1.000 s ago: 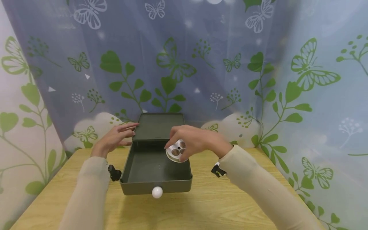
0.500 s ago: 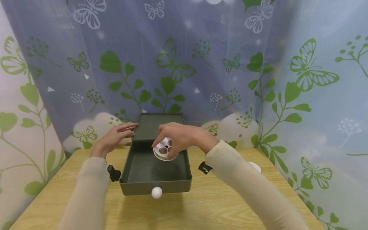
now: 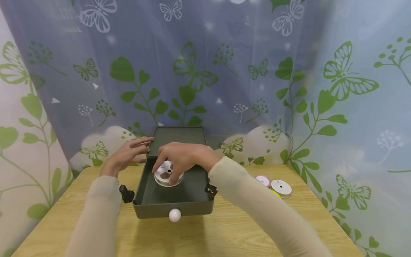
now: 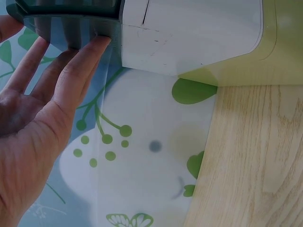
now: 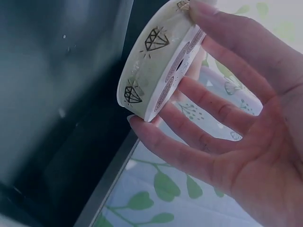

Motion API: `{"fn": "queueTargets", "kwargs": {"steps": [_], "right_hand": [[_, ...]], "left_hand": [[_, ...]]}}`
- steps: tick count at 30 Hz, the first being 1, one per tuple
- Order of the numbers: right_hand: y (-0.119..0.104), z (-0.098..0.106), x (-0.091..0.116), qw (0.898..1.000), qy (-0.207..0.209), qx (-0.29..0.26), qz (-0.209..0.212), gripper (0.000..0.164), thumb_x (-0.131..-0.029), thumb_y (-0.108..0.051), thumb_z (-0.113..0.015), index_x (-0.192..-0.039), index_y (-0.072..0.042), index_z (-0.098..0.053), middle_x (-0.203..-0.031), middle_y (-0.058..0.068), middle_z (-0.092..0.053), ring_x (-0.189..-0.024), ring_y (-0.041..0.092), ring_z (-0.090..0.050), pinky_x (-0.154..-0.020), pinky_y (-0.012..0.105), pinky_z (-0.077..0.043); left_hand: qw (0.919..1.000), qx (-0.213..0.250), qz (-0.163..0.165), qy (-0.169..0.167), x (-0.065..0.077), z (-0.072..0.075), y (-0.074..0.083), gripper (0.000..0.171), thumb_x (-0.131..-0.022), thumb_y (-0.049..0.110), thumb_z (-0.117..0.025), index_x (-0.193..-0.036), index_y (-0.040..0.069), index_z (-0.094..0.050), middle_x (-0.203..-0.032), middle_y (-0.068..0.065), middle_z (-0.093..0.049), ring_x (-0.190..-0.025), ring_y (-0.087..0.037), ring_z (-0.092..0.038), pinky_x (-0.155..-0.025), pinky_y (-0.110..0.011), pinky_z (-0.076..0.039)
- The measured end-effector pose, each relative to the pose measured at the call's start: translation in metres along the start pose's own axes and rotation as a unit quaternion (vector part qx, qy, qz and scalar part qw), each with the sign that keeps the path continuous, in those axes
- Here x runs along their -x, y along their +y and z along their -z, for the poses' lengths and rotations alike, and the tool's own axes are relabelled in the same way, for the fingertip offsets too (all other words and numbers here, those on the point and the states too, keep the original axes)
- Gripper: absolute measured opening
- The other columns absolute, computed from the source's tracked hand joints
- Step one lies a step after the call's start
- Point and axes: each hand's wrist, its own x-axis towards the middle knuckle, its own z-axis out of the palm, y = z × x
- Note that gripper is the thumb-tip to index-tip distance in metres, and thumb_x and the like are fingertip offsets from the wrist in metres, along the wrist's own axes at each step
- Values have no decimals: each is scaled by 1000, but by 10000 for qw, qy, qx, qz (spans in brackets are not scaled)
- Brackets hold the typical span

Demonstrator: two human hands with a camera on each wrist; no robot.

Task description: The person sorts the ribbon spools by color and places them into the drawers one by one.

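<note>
Over the open drawer [image 3: 174, 208], my right hand [image 3: 187, 157] is pinching a spool [image 3: 163, 169] by its rim, fingertips on one side and thumb on the other, spread only as wide as the spool itself. The spool is sitting just below my knuckles with its printed face showing, and I am not managing to tell whether its underside is touching the drawer floor. Because only fingertips and thumb are holding it, letting one side go early could drop it askew or send it rolling. Behind my wrist, the camera [image 3: 211, 190] is overlapping the drawer's right wall in the head view; if I am dipping too low, it could knock that wall and jolt the drawer. Left of my grip, my left hand [image 3: 123, 153] is resting straight fingers against the case [image 3: 179, 137], holding nothing; steadied on that side alone, the case could swivel under a sideways bump. Beyond my right forearm, other spools [image 3: 281, 188] are lying on the table [image 3: 237, 228], where a swinging sleeve could scatter them.
</note>
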Motion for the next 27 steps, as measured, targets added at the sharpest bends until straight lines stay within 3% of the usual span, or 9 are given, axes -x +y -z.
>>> {"fn": "queueTargets", "kwargs": {"steps": [17,27], "right_hand": [[0,-10,-24,9997,-243,40,-52,54,-86,-27,-86,-137,-32,-68,-145,-4,-56,-133,12,-53,-110,26,-47],[-7,-19,-38,9989,-460,-96,-72,55,-84,-28,-88,-136,-30,-69,-144,-11,-63,-138,10,-54,-110,25,-49]], "left_hand": [[10000,-89,23,-9,1,-1,2,65,-109,32,-51,-165,11,-25,-174,-17,-10,-157,-48,-18,-118,-67,-37],[10000,-41,-4,-3,2,-2,3,65,-109,29,-52,-165,10,-26,-174,-15,-11,-157,-48,-18,-119,-67,-37]]}}
